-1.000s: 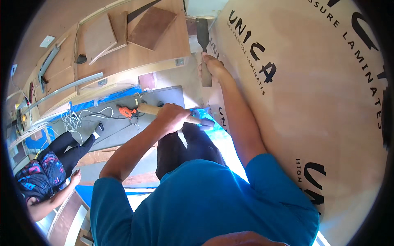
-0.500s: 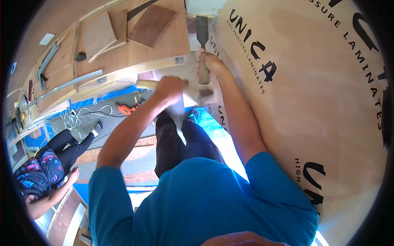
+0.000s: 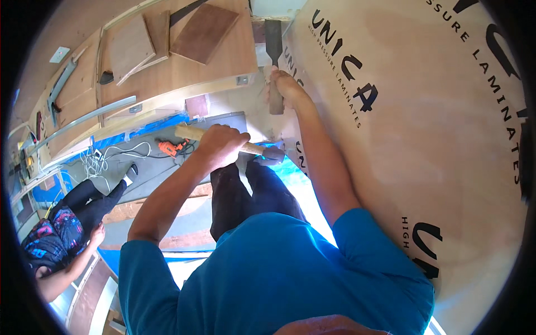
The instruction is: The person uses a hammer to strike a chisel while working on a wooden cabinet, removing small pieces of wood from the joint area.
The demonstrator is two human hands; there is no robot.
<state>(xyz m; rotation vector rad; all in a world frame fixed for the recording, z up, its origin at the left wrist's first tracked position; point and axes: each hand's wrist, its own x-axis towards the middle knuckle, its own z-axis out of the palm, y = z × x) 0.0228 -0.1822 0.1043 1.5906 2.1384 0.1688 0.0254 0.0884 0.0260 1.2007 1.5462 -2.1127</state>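
My left hand (image 3: 223, 142) is wrapped round the pale wooden handle of a hammer (image 3: 254, 148). Its dark metal head (image 3: 273, 156) points right, over my legs, below the chisel's butt and apart from it. Further ahead, my right hand (image 3: 286, 88) grips a wide-bladed chisel (image 3: 273, 42) by its handle (image 3: 276, 105). The blade points away from me, its tip by a narrow wooden strip between the cabinet and the printed panel. Whether the edge touches the wood I cannot tell.
A wooden cabinet (image 3: 223, 78) carries loose boards (image 3: 205, 33) and a caulking gun (image 3: 62, 84). A large printed panel (image 3: 435, 139) rises on my right. An orange power tool (image 3: 172, 147) and white cable (image 3: 97, 163) lie on the floor. Another person (image 3: 61, 234) sits at left.
My left hand has brought the hammer down toward me, away from the chisel's butt. My right hand and the chisel stay nearly where they were.
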